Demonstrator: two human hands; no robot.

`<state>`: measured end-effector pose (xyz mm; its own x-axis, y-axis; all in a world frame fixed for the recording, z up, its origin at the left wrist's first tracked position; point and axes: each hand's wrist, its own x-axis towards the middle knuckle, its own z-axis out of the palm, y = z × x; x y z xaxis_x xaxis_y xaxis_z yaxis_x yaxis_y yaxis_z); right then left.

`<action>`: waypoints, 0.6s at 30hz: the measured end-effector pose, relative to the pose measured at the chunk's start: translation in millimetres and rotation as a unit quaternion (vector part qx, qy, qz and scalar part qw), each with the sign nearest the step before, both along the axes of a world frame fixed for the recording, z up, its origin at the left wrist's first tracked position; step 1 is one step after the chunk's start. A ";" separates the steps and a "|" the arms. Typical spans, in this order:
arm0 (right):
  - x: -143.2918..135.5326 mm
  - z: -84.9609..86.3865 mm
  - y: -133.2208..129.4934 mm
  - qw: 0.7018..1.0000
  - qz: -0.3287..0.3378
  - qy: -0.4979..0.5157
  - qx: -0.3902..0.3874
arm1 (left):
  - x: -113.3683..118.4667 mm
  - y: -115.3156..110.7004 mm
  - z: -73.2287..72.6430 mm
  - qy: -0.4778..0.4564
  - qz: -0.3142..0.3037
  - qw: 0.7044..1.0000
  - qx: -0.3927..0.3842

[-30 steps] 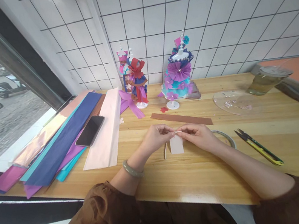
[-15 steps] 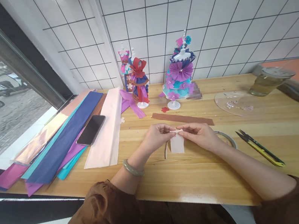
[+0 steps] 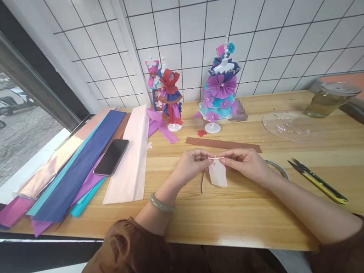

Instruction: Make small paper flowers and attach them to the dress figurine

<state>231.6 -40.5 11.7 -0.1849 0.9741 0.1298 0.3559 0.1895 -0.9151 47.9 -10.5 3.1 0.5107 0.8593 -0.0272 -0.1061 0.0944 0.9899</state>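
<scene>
A small pale pink paper piece (image 3: 218,174) hangs between my hands, its top edge narrow and folded or rolled. My left hand (image 3: 192,165) pinches the left end of that edge, and my right hand (image 3: 242,161) pinches the right end. On the table beneath and around them lies a thin curved band (image 3: 280,169), partly hidden by my right hand and the paper. Just beyond my fingertips is a brown paper strip (image 3: 223,144). A small red paper flower (image 3: 201,133) lies past the strip.
Coloured paper sheets (image 3: 79,167), a phone (image 3: 111,157) and a wide pale pink sheet (image 3: 129,164) lie left. Decorated dress stands (image 3: 219,88) rise at the back. Snips (image 3: 318,181), a clear plate (image 3: 287,127) and a cup (image 3: 331,97) are right.
The small paper has shifted slightly right and its lower end has tilted. Both hands keep hold of its top edge, with my right fingers slightly moved. The view has shifted a little.
</scene>
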 end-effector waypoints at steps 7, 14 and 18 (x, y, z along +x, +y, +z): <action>-0.8 2.8 -0.1 1.000 0.003 0.011 -0.008 | -1.4 1.0 -1.0 -0.013 0.005 1.000 -0.013; 0.7 4.4 -1.3 0.999 0.003 0.028 -0.024 | -3.4 -0.4 2.7 0.004 0.006 1.000 -0.005; 1.9 3.7 -1.4 0.998 0.016 0.047 -0.038 | -4.1 -1.6 4.6 0.007 0.000 1.000 0.016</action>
